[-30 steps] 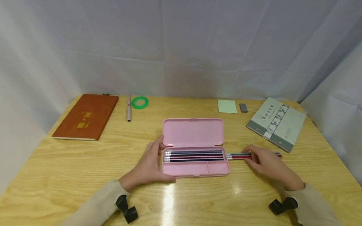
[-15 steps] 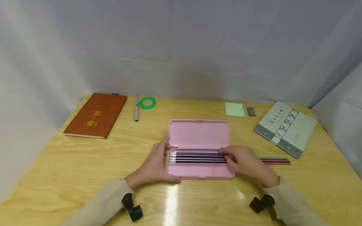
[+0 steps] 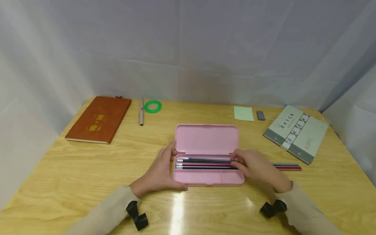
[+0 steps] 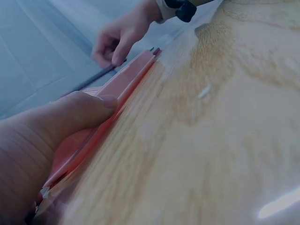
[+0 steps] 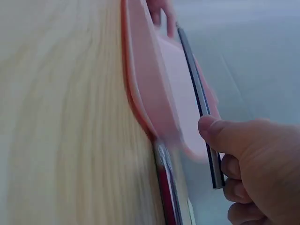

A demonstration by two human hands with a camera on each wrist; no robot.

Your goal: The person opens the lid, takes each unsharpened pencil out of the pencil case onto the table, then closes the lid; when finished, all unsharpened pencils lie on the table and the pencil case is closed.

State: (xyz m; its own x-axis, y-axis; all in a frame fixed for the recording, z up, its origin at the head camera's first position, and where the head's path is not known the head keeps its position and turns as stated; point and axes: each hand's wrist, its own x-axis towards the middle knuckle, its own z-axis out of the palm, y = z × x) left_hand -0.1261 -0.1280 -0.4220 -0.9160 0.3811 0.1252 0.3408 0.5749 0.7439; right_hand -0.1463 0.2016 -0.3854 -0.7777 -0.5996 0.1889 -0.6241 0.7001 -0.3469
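A pink pencil case [image 3: 197, 177] lies on the table with its lid [image 3: 207, 139] folded back. Several striped pencils [image 3: 205, 167] with metal ends at the left fill its long rear compartment. My left hand [image 3: 157, 173] holds the case's left end, thumb along the front edge and fingers behind. Between thumb and fingers, my right hand [image 3: 255, 166] pinches a dark pencil [image 5: 199, 89], raised at its right end above the others. In the right wrist view that pencil stands clear of the case. More pencils [image 3: 289, 168] lie on the table, partly hidden behind the right hand.
A brown notebook [image 3: 98, 120], a pen [image 3: 141, 112] and a green ring [image 3: 152, 106] lie back left. At back right are a pale green sticky note [image 3: 243, 113], a grey eraser [image 3: 260, 115] and a grey-green notebook [image 3: 296, 133]. A curtain [image 3: 188, 49] hangs behind.
My right hand has moved left from the pencils on the table to the case and lifted the end of a dark pencil there. The left hand stays on the case.
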